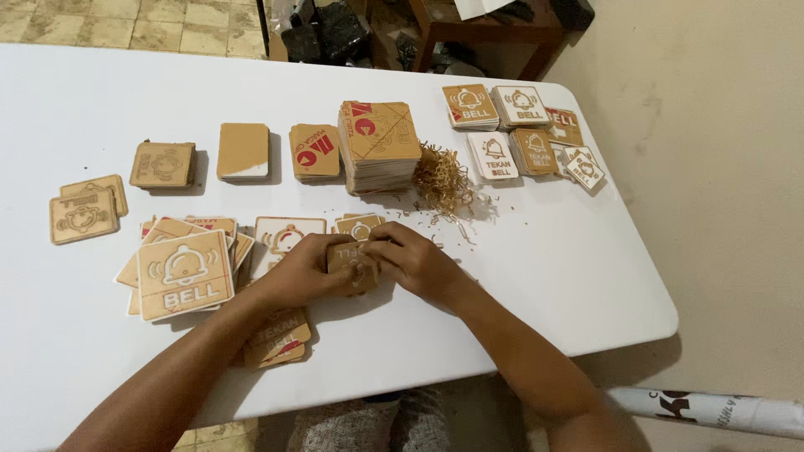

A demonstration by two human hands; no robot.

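Gripping one small wooden sign (352, 261) between them, the left hand (303, 269) and right hand (413, 261) have fingers clenched on it near the white counter's (553, 276) front edge, beside a tall sign stack (379, 146) and shavings (442, 180); beige floor beyond.

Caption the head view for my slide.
Both hands grip a small brown square plaque above a white table.

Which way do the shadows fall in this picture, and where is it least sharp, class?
Head view: stacks such as the tall stack of square plaques cast soft shadows to their right and front; the left hand and right hand, both on a small brown plaque, look slightly soft; the white table shows no harsh glare; its edges bow, a wide-lens distortion.
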